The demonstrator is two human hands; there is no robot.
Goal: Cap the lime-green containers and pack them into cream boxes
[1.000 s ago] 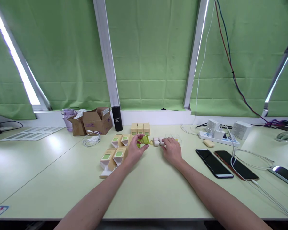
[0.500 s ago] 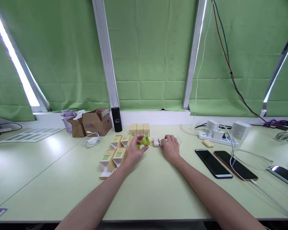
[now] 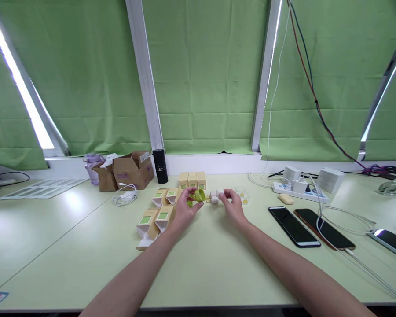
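My left hand (image 3: 185,207) is closed on a small lime-green cup-like piece (image 3: 200,195), tilted with its round side to the right. Another bit of green shows below it by my fingers. My right hand (image 3: 233,205) pinches a small white rounded piece (image 3: 219,193), held just above the table. Between the hands, several small white pieces (image 3: 214,199) and tiny yellow bits (image 3: 208,199) lie together. Behind my right hand is a clear plastic tray (image 3: 243,193) with yellow spots in it. Small kraft boxes (image 3: 163,213) with green labels, some with flaps open, stand beside my left hand.
More small boxes (image 3: 192,179) stand in a row behind. At the back left are an open cardboard carton (image 3: 132,171), a black bottle (image 3: 160,166) and a coiled white cable (image 3: 125,196). Phones (image 3: 293,226), a power strip (image 3: 300,191) and loose cables lie to the right.
My right hand has lifted and turned slightly, bringing up a white piece between its fingertips. The clear tray behind it shows more. My left hand keeps holding the green piece, almost unmoved.
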